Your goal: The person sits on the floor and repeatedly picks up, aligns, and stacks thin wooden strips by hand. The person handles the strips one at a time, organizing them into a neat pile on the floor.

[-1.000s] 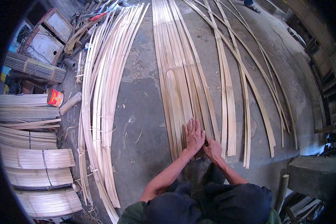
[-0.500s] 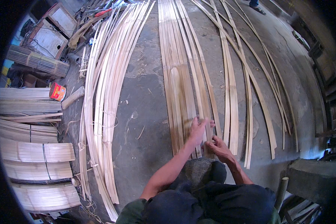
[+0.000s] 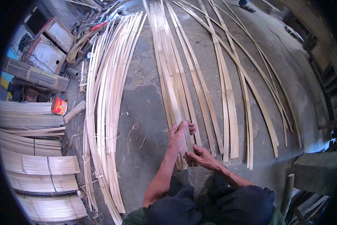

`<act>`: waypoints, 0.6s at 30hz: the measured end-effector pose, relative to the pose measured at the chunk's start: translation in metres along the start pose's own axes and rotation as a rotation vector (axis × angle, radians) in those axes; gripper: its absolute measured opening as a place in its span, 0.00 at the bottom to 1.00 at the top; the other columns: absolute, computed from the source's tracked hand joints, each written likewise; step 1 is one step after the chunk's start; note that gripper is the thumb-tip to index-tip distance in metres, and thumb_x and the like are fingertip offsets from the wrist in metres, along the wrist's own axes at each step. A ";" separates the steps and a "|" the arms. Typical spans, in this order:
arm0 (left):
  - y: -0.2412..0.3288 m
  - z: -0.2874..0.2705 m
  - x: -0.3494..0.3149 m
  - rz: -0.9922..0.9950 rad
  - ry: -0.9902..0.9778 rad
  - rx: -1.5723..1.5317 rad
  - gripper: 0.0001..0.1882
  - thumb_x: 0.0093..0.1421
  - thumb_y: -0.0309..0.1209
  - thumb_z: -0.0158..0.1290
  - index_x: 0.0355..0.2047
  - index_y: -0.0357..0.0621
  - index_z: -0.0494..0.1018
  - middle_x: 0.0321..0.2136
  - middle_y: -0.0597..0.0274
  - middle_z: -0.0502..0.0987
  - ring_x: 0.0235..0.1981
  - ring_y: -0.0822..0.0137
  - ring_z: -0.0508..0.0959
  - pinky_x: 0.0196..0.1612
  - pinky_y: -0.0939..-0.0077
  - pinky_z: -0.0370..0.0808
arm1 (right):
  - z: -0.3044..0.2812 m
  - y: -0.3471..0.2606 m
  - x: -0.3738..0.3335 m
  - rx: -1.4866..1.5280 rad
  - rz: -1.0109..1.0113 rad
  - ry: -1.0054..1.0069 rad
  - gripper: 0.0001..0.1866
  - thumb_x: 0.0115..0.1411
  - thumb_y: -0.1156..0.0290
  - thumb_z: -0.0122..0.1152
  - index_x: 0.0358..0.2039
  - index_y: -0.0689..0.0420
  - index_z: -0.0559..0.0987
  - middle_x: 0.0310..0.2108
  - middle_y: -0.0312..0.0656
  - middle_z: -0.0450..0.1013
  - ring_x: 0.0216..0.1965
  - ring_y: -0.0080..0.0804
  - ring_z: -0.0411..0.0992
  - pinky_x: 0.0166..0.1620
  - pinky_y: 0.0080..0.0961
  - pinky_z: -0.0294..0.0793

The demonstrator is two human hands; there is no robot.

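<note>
Head view: long, thin bamboo strips (image 3: 174, 80) are seen laid lengthwise on the concrete floor (image 3: 146, 112), the near ends lying just in front of the seated person. The left hand (image 3: 179, 135) is closed around the near end of one strip, fingers wrapped over its edge. The right hand (image 3: 200, 155) is pinched on the strip ends just beside it, close to the left hand; exactly which strip is gripped cannot be told.

The strips are judged light, springy along their length and easily bowed, with edges likely sharp and splintery. A hold near the end, as shown, is judged adequate only for sliding or lifting a tip; the far length would sag and whip if raised.

A larger sheaf of pale strips (image 3: 106, 93) lies well apart to the left. Tied bundles (image 3: 41, 165) are stacked at the left edge.
</note>
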State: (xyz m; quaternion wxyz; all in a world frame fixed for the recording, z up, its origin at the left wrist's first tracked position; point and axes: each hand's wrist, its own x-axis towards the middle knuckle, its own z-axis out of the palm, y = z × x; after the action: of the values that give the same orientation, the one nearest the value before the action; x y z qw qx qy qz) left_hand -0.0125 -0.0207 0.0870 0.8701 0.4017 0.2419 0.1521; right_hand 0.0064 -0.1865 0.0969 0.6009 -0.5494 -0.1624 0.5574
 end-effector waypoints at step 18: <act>-0.022 -0.083 0.000 -0.190 0.113 -0.063 0.12 0.66 0.30 0.52 0.42 0.30 0.73 0.37 0.48 0.78 0.36 0.61 0.81 0.39 0.70 0.81 | -0.086 0.051 0.013 -1.285 -0.215 0.668 0.26 0.57 0.68 0.60 0.54 0.61 0.66 0.44 0.54 0.68 0.47 0.56 0.67 0.50 0.45 0.69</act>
State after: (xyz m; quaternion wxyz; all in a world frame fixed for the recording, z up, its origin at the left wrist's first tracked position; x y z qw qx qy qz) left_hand -0.0558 0.0170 0.0235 0.8778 0.3401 0.3226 0.0988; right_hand 0.0556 -0.2284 0.0190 0.2288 -0.9152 -0.3185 0.0926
